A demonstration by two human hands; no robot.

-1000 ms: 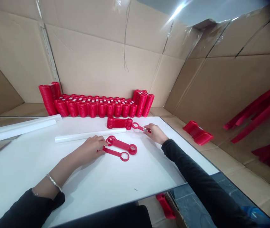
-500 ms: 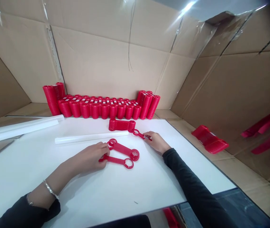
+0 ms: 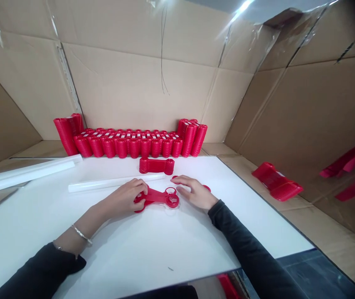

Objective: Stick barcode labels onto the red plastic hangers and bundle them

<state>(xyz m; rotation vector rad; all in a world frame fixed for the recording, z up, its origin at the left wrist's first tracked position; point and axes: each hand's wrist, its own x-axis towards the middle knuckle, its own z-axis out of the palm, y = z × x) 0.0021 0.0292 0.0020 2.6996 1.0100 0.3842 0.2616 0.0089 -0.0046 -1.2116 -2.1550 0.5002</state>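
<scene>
My left hand (image 3: 126,198) is closed on the left end of some flat red plastic link pieces (image 3: 157,197) with round ring ends. They overlap on the white table, and their right rings lie one above the other. My right hand (image 3: 196,194) is flat and low over the table, just right of those rings, thumb and index finger apart and pointing left. Under it lies another red ringed link (image 3: 207,188), mostly hidden, its ends peeking out at the fingertips and behind the knuckles. Just beyond stands a small stack of the same links (image 3: 156,166).
A long row of red link stacks (image 3: 134,146) lines the back cardboard wall. A white tube (image 3: 112,182) lies behind my left hand, with more white tubes (image 3: 34,172) at the left. Another red bundle (image 3: 277,182) sits on cardboard at the right.
My left hand has brought its link up against the other one, so they now overlap. My right hand has moved slightly left, its fingers now stretched out over the link it was pinching.
</scene>
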